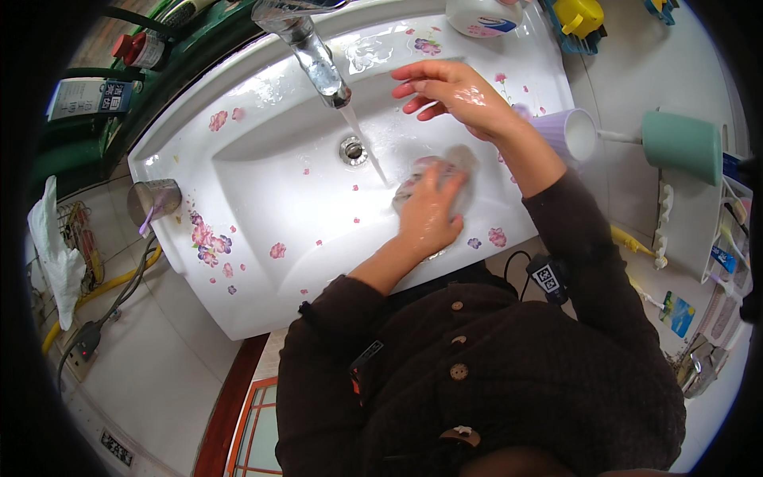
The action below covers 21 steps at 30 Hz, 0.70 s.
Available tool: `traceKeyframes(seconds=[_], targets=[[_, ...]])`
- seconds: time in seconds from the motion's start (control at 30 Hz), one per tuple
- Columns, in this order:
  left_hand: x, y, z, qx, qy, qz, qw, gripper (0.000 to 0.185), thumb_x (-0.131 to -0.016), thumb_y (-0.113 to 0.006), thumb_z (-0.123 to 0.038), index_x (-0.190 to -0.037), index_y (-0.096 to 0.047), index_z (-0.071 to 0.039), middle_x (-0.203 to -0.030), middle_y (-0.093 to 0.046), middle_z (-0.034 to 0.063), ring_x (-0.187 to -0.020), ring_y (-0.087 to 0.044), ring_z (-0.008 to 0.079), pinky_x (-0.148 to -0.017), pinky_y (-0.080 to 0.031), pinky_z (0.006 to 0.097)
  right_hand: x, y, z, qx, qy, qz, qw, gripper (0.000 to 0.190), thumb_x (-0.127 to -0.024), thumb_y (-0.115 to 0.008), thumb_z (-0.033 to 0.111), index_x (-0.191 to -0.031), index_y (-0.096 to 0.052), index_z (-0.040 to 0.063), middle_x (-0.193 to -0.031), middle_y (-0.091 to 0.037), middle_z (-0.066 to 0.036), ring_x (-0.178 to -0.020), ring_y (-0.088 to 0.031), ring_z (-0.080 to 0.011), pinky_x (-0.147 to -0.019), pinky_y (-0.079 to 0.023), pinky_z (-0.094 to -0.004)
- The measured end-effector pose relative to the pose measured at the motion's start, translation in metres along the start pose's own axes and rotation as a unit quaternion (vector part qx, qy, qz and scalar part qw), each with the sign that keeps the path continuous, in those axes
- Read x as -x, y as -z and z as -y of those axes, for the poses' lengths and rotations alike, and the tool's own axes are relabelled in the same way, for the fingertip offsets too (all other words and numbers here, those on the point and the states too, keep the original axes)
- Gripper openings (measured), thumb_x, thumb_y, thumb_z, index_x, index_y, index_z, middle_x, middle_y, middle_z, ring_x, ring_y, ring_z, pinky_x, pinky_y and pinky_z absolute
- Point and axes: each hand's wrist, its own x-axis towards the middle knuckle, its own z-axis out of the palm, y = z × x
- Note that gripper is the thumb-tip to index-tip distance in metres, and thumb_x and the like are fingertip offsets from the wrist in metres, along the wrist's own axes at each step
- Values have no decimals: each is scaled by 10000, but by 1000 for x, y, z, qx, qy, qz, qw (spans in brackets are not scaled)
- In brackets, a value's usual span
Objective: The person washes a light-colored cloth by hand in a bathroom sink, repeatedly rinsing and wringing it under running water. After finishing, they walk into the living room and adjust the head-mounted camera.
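My left hand lies over a greyish, pink-patterned wet cloth on the right side of the white basin, its fingers bent onto it. Motion blurs the cloth, so its exact shape cannot be told. Higher up, my right hand hovers wet above the basin's back right part, fingers apart and holding nothing. Water runs from the chrome faucet past the metal drain. The ceramic sink bears floral decals. Beside my right wrist is a ribbed lilac cup.
A white bottle stands on the sink's back rim. At the left edge sits a clear cup with a purple-handled item. Beyond are a green rack, a teal cup on the right wall, and a socket plug at lower left.
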Motion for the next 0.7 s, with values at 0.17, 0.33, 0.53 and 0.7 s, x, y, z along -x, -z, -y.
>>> traceKeyframes(seconds=[0.17,0.33,0.53,0.7], targets=[[-44,-41,27,-54,-74,51,994,617,-709,-629,-10,-1282,-486,-190,-1387,-379,225,-1119,-514,423,-873,-491,464,10,3,-8,-18,-25,-18,999,341,-951,-504,154,-1261,-572,30,-1111,-661,-91,-910,-642,-138,-777,-519,-270],[-80,-47,56,-130,32,-89,987,366,-871,-510,-119,-1235,-513,-155,-1241,-491,161,-1024,-552,377,-837,-507,455,7,-10,-14,-48,-69,-41,996,343,-939,-470,84,-1256,-545,-25,-1109,-645,-117,-892,-641,-145,-768,-526,-261],[-118,-7,129,400,238,-238,852,308,-930,-436,-320,-1062,-518,-54,-997,-552,130,-867,-612,316,-743,-531,407,-11,-64,-30,-164,-123,-10,979,332,-956,-423,28,-1265,-491,-75,-1094,-617,-166,-862,-666,-198,-770,-580,-289],[-57,51,139,36,337,-212,917,454,-850,-549,-344,-1173,-535,-26,-1124,-521,221,-979,-603,389,-848,-502,433,-15,-96,-31,-218,-154,31,963,334,-935,-418,-6,-1252,-492,-82,-1060,-615,-180,-798,-656,-194,-737,-583,-300]])
